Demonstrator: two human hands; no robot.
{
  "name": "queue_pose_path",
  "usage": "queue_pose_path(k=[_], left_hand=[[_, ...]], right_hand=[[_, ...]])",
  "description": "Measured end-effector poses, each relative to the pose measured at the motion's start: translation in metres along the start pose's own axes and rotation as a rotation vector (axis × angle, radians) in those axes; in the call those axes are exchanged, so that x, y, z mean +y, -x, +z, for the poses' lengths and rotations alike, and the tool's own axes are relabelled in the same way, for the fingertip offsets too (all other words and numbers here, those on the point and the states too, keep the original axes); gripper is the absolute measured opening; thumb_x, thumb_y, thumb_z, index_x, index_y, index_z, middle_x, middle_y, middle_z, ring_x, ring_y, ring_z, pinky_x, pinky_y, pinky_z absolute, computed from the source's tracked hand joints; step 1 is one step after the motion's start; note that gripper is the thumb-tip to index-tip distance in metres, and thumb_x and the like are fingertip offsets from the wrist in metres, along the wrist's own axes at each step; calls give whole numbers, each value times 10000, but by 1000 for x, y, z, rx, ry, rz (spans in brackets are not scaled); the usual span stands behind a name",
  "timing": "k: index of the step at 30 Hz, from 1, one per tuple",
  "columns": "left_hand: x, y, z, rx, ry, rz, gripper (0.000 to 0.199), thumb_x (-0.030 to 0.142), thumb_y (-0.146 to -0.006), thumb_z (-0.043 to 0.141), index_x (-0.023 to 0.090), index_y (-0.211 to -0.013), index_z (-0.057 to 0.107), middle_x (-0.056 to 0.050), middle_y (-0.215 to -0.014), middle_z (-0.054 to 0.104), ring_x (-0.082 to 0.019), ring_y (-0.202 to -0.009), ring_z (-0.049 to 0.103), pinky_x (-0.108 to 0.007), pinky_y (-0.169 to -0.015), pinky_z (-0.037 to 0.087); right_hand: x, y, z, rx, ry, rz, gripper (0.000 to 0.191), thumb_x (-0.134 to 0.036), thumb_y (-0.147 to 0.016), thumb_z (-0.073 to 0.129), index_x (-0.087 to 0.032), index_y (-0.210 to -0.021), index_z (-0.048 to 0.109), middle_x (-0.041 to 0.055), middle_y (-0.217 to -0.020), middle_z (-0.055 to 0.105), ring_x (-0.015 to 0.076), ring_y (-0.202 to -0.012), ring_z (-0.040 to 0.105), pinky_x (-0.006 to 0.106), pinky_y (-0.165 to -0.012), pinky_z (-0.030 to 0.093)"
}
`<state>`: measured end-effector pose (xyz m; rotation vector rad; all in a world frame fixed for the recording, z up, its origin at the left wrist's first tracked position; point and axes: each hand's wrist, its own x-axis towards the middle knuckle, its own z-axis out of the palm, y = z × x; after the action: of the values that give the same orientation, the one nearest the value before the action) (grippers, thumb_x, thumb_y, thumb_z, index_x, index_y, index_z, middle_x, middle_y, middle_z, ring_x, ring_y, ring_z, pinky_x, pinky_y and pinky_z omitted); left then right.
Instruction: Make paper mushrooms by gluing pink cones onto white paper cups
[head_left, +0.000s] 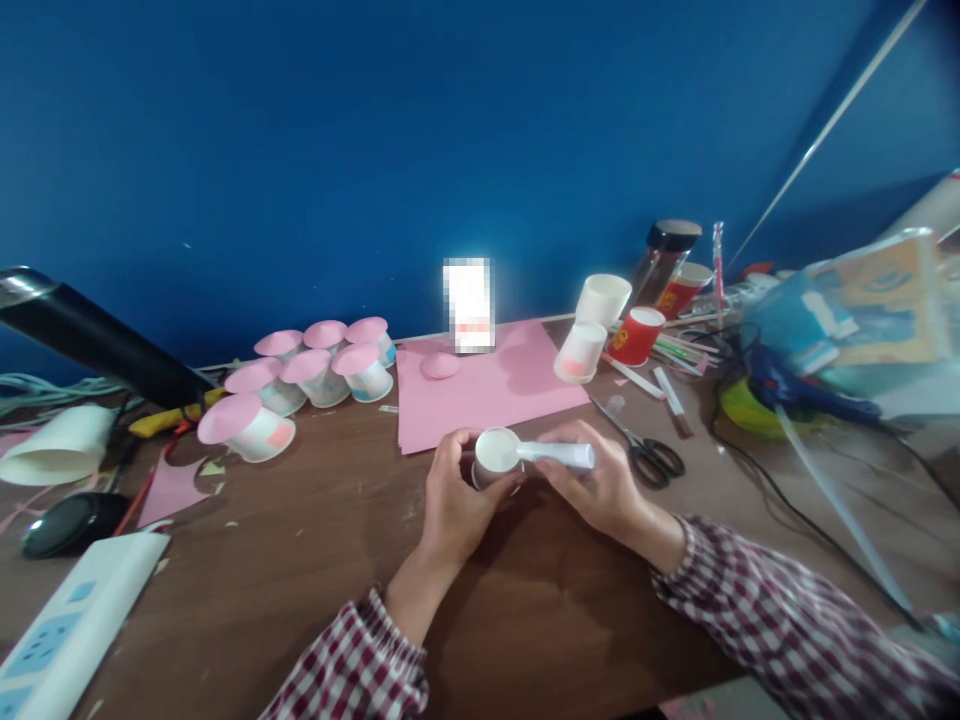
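My left hand (461,500) is wrapped round a small white paper cup (496,451), its pale round end facing up. In my right hand (592,485) is a white tube (566,456), lying nearly level, its narrow tip at the cup's right rim. Behind the hands lie pink paper sheets (487,405) with a pink paper disc (440,366) on them. To the left stand several cups topped with pink discs (307,366). Just right of my right hand lie black-handled scissors (656,460).
White cups (581,350), a red cup (637,336) and a dark-lidded bottle (667,262) stand at the back right. Markers (673,402) and cables lie nearby. On the left are a power strip (82,610), a black mouse (75,524) and a tipped white cup (60,445).
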<state>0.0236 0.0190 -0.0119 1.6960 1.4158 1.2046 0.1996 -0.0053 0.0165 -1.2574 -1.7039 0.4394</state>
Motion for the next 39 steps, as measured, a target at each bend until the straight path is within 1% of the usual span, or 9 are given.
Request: queue_pose_path(k=[7, 14, 25, 33, 36, 39], left_hand=[[-1, 0, 0, 8, -8, 21, 537, 405, -585, 793, 207, -1008, 529, -36, -976, 612, -171, -815, 595, -301, -711, 486], [0, 0, -1, 7, -5, 32, 529, 410, -592, 787, 203, -1005, 528, -34, -965, 611, -169, -811, 594, -297, -708, 487], [1, 0, -1, -3, -8, -3, 541, 408, -574, 795, 197, -996, 530, -44, -964, 617, -184, -825, 601, -315, -719, 487], [0, -1, -1, -6, -3, -15, 543, 388, -571, 796, 200, -1003, 525, -47, -976, 614, -189, -839, 601, -324, -733, 486], [0, -1, -2, -4, -20, -13, 536, 391, -577, 789, 200, -1001, 525, -46, -975, 613, -190, -838, 600, -328, -738, 485], [0, -1, -2, 1, -37, -8, 527, 399, -585, 779, 199, -1003, 528, -49, -983, 613, -194, -849, 601, -335, -752, 484]], right_hand=[[-1, -1, -1, -28, 11, -11, 121, -285, -816, 605, -178, -863, 574, 22, -666, 647, 125, -516, 567, 209, -457, 431], [0, -2, -2, -30, 26, -59, 80, -224, -804, 612, -178, -855, 570, 18, -697, 649, 123, -563, 583, 210, -520, 444], [-1, -4, -2, -40, -3, -89, 64, -200, -795, 612, -172, -844, 583, 23, -710, 665, 115, -572, 581, 204, -538, 443], [-2, -5, -3, -48, -11, -69, 56, -205, -792, 603, -172, -832, 582, 19, -687, 654, 111, -550, 564, 205, -524, 433], [0, -3, -4, -80, 2, -58, 57, -210, -785, 601, -171, -821, 580, 16, -681, 643, 111, -546, 554, 209, -521, 424], [4, -2, -4, -112, -6, -19, 49, -207, -765, 603, -173, -783, 571, -4, -629, 607, 103, -509, 515, 210, -495, 401]])
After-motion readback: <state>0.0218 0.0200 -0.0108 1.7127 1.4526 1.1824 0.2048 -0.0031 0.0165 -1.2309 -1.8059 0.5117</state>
